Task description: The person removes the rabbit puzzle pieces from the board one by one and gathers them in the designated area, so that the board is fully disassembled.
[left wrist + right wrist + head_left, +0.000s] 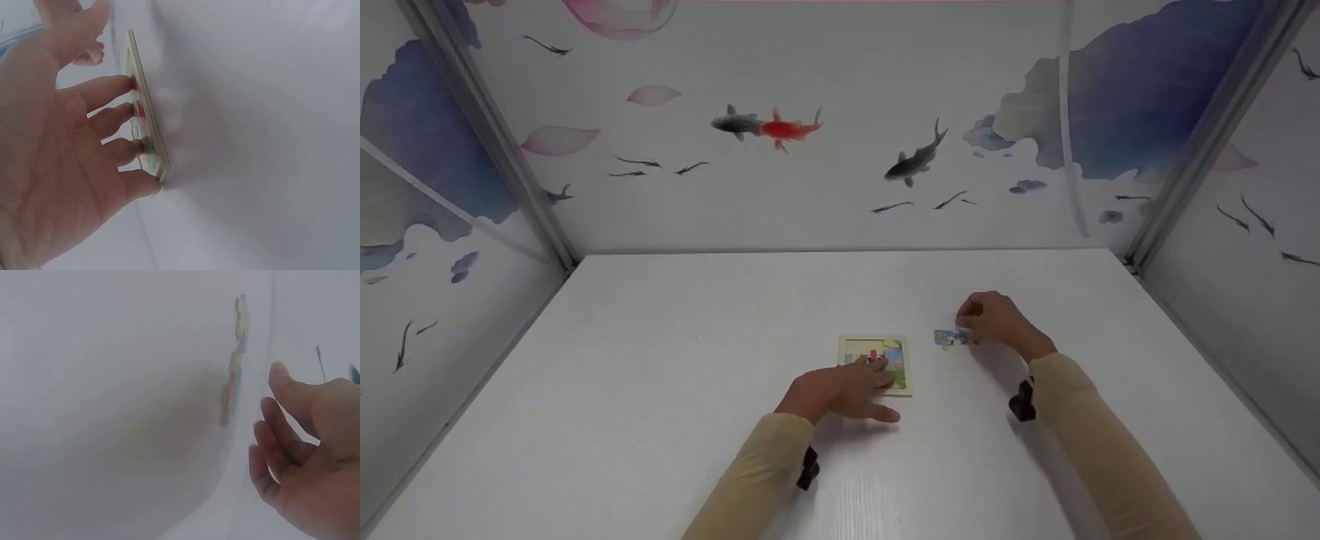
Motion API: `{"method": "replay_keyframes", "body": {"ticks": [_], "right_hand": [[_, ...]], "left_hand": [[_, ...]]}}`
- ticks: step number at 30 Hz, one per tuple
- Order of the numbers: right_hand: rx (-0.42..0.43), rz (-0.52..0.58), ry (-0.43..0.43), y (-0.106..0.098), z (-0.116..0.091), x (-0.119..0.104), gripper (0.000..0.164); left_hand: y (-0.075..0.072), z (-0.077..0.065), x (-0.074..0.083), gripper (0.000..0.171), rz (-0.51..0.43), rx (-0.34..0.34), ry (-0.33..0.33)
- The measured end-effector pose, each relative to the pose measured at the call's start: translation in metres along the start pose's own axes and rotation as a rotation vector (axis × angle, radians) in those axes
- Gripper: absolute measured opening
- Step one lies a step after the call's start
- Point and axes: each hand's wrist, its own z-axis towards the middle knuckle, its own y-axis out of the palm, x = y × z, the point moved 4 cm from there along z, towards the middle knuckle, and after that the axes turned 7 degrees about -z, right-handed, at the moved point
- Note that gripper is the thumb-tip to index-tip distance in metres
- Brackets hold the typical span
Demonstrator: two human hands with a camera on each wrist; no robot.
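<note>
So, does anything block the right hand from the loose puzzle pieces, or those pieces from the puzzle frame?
Nothing visible stands between the right hand and the loose puzzle pieces; only tabletop shows between those pieces and the puzzle frame. The left hand, though, covers the frame's near-left part.

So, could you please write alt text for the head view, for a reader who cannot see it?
A person's left hand touches a partly filled puzzle frame on a white table, while the right hand hovers close to a cluster of puzzle pieces to the frame's right. Behind, fish decorate the wall.
</note>
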Motion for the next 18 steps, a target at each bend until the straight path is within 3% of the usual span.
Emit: {"method": "replay_keyframes", "body": {"ticks": [5, 11, 18], "right_hand": [[0.004, 0.009, -0.067, 0.007, 0.002, -0.027, 0.018], [-0.025, -0.009, -0.212, 0.027, 0.003, -0.062, 0.014], [-0.074, -0.014, -0.290, 0.051, 0.002, -0.081, 0.011]], "left_hand": [[0.003, -0.001, 0.002, 0.078, 0.024, 0.014, -0.019], [0.005, -0.003, 0.000, 0.077, 0.033, 0.023, -0.023], [0.006, -0.002, -0.001, 0.078, 0.026, 0.005, 0.019]]}}
